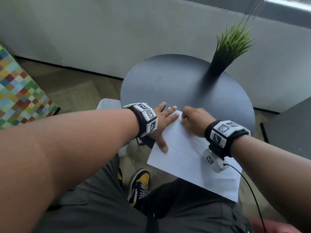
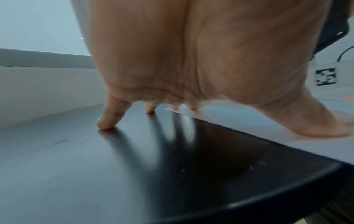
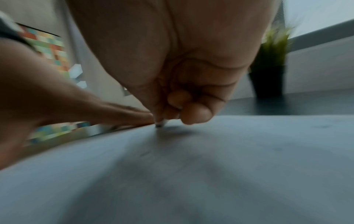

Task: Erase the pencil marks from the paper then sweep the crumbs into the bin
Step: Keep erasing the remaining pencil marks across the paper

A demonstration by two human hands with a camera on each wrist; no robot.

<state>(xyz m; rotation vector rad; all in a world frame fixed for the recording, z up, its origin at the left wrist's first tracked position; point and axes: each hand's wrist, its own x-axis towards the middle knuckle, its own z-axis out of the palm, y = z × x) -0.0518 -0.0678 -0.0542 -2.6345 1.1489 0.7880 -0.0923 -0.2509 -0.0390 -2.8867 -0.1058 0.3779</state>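
Observation:
A white sheet of paper [image 1: 183, 155] lies on the round dark table [image 1: 176, 84], its near half hanging over the table's front edge. My left hand [image 1: 164, 118] lies flat with fingers spread, pressing the paper's far left corner; its thumb [image 2: 325, 128] rests on the paper [image 2: 258, 121], the little finger on the table [image 2: 95, 166]. My right hand [image 1: 193, 120] is curled near the paper's far edge and pinches a small whitish eraser [image 3: 161, 122], whose dirty tip touches the paper [image 3: 191, 174]. A white bin [image 1: 107, 104] stands on the floor left of the table, mostly hidden by my left arm.
A potted grass plant [image 1: 223, 54] in a black pot [image 3: 268, 81] stands at the table's far right. A multicoloured checkered panel [image 1: 18, 91] is at the left. My legs and a yellow-black shoe [image 1: 139, 184] are below the table edge. A grey surface [image 1: 289, 128] sits at the right.

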